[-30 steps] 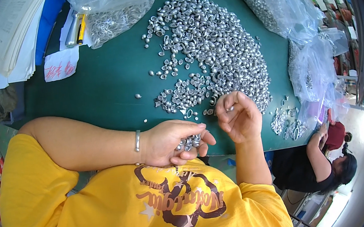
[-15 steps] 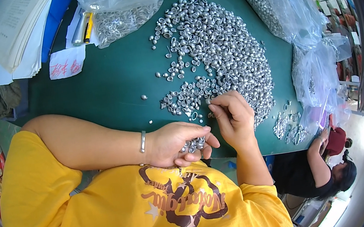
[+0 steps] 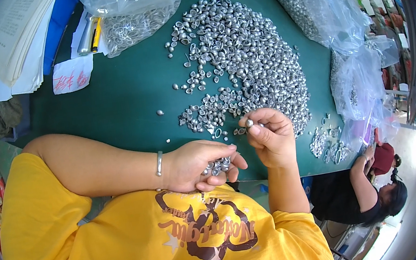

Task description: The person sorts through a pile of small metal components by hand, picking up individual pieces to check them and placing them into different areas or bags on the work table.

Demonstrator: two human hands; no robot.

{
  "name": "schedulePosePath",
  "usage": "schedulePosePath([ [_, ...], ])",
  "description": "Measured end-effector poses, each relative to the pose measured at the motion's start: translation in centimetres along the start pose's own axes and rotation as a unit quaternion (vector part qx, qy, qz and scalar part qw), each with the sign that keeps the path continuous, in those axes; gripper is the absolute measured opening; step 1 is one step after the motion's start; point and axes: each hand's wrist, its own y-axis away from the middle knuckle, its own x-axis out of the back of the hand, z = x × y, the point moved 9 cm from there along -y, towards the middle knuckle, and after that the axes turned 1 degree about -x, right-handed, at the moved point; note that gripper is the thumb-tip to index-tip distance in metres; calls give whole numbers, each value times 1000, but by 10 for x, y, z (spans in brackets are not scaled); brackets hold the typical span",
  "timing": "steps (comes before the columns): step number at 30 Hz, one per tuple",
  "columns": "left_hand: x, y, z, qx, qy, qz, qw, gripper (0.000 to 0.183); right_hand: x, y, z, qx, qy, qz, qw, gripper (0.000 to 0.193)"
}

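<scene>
A broad heap of small silver metal cups [image 3: 267, 64], rounded and hollow, spreads over the dark green tabletop [image 3: 110, 108]. My left hand [image 3: 199, 165] lies palm up near the table's front edge, its fingers curled around several of these metal cups [image 3: 218, 166]. At the near edge of the heap, my right hand [image 3: 273, 137] pinches one silver metal cup [image 3: 249, 123] between thumb and forefinger. A few loose pieces, among them an open oval ring [image 3: 217, 133], lie on the table between the two hands.
Clear plastic bags of metal parts stand at the back left [image 3: 139, 26] and along the right [image 3: 291, 3]. Papers [image 3: 13, 45], a yellow cutter [image 3: 96, 35] and a marked paper slip [image 3: 73, 75] lie at the left. Another person [image 3: 365, 188] sits at the right.
My right hand has turned and drawn back slightly from the heap, with the pinched metal cup now showing. My left hand stays curled around its metal cups. The whole view has shifted slightly.
</scene>
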Motion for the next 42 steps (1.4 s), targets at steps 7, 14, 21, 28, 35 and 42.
schedulePosePath([
  [7, 0, -4, -6, 32, 45, -5, 998, 51, -38, 6, -10, 55, -50, -102, 992, 19],
  [14, -1, 0, -2, 30, 36, -19, 999, 38, -30, 20, -58, 195, 466, 74, 860, 17],
  [21, -2, 1, -1, 20, 23, -8, 1000, 21, -32, 20, -27, 203, 649, 44, 731, 19],
  [28, 0, 0, -2, 19, 16, -2, 1000, 23, 18, 22, -3, -32, 75, 109, 991, 11],
  [35, 1, 0, -2, 17, 19, 5, 1000, 24, 17, 21, 2, -40, -90, 59, 993, 10],
  [42, -2, -1, -2, 19, 45, -5, 999, 34, -42, 29, -45, 249, 480, -42, 840, 11],
])
